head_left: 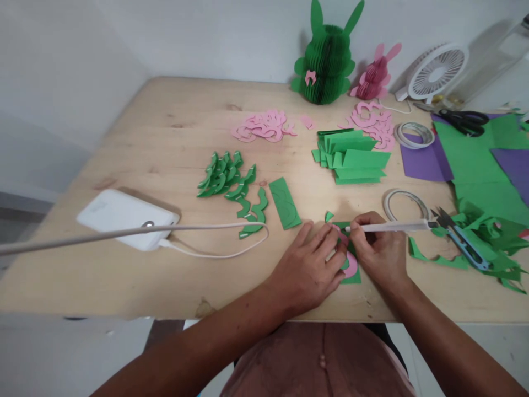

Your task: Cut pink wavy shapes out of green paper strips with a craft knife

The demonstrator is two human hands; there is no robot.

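My right hand (382, 251) is closed around a white pen (392, 226), its tip at the edge of a pink paper cutout (351, 266). That curved cutout lies on a green paper piece (352, 278). With fingers stretched out, my left hand (312, 264) lies flat over the cutout and the green paper, hiding part of both. Just beyond my left fingers is a green rectangle (285, 203) with curved lines drawn on it. A tiny green scrap (329, 216) sits above the cutout.
Wavy green cutouts (225, 176), pink cutouts (264, 125) and folded green strips (351, 154) lie farther back. Blue-handled snips (467, 242), a tape roll (407, 205) and green scraps are on the right. A cable crosses from a white power bank (128, 218). Paper rabbits (324, 66) stand behind.
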